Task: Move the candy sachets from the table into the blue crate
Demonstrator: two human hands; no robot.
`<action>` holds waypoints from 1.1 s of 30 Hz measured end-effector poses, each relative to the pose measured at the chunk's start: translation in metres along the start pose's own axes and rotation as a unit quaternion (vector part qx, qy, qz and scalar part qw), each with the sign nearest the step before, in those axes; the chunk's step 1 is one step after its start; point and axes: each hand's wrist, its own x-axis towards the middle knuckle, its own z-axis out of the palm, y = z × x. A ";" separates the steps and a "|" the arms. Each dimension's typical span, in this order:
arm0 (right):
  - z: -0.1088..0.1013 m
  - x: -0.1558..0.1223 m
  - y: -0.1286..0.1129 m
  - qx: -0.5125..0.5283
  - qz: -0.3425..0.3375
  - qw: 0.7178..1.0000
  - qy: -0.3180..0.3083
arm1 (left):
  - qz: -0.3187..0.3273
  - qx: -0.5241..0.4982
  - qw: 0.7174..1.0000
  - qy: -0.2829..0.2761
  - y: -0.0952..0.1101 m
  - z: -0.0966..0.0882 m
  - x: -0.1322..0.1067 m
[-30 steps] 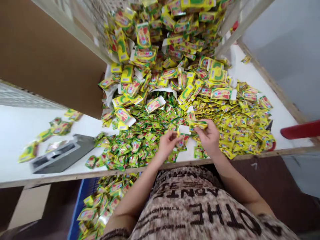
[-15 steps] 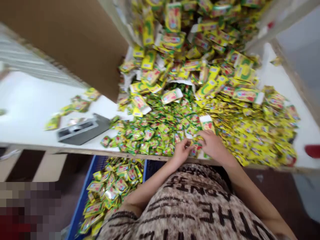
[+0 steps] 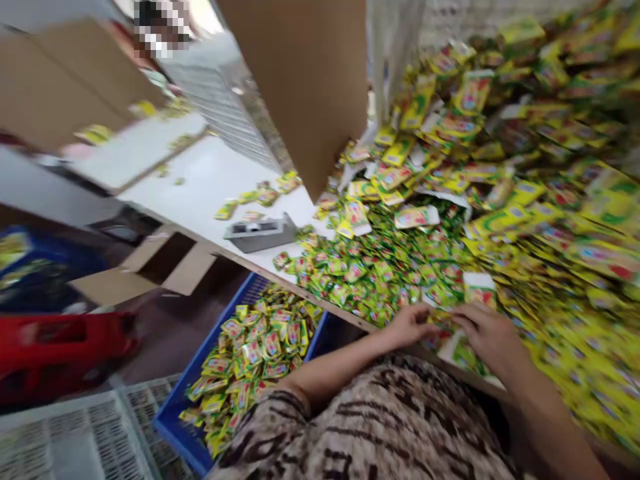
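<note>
A big heap of small green and yellow packets (image 3: 380, 267) covers the white table (image 3: 210, 180). Larger yellow cartons (image 3: 450, 120) pile up behind it. My left hand (image 3: 410, 325) rests at the table's near edge with fingers curled on packets. Close beside it, my right hand (image 3: 487, 333) is closed on a yellow carton with a white flap (image 3: 479, 288). The picture is blurred by motion.
A blue crate (image 3: 175, 417) full of filled packets stands on the floor under the table's edge. A grey tape dispenser (image 3: 260, 232) lies on the table to the left. A brown cardboard sheet (image 3: 310, 80) stands upright behind. A red stool (image 3: 60, 347) and a white grid crate (image 3: 75, 440) are at lower left.
The view has swung left and down, bringing the blue crate and floor into sight. Both hands have dropped from mid-table to the near edge, still together on the carton.
</note>
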 end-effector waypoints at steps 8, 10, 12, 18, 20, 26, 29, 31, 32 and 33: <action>0.010 -0.007 0.005 0.128 0.001 0.992 -0.018 | -0.010 -0.035 0.999 -0.019 -0.002 -0.009 0.002; 0.016 -0.015 0.007 0.247 0.094 0.963 0.062 | -0.020 -0.032 0.999 0.006 -0.002 -0.009 -0.001; 0.023 -0.021 0.006 0.380 0.200 0.897 0.105 | -0.045 -0.058 0.997 0.012 0.002 -0.009 -0.002; 0.046 -0.016 -0.005 0.611 0.333 0.715 0.059 | -0.129 -0.115 0.985 -0.023 0.014 -0.010 0.008; 0.046 -0.011 -0.007 0.571 0.321 0.746 0.120 | -0.097 -0.075 0.992 0.017 0.013 -0.010 0.011; 0.046 -0.007 -0.007 0.460 0.241 0.843 0.143 | 0.004 0.068 0.995 0.072 0.004 -0.015 0.012; 0.050 -0.006 -0.006 0.434 0.249 0.851 0.159 | 0.013 0.067 0.996 0.066 0.004 -0.014 0.015; 0.052 -0.005 -0.005 0.401 0.241 0.865 0.181 | 0.019 0.073 0.995 0.057 0.006 -0.012 0.016; 0.052 -0.006 -0.005 0.383 0.229 0.874 0.191 | 0.028 0.090 0.994 0.054 0.007 -0.012 0.016; 0.053 -0.007 -0.004 0.369 0.214 0.883 0.198 | 0.044 0.117 0.991 0.052 0.007 -0.012 0.015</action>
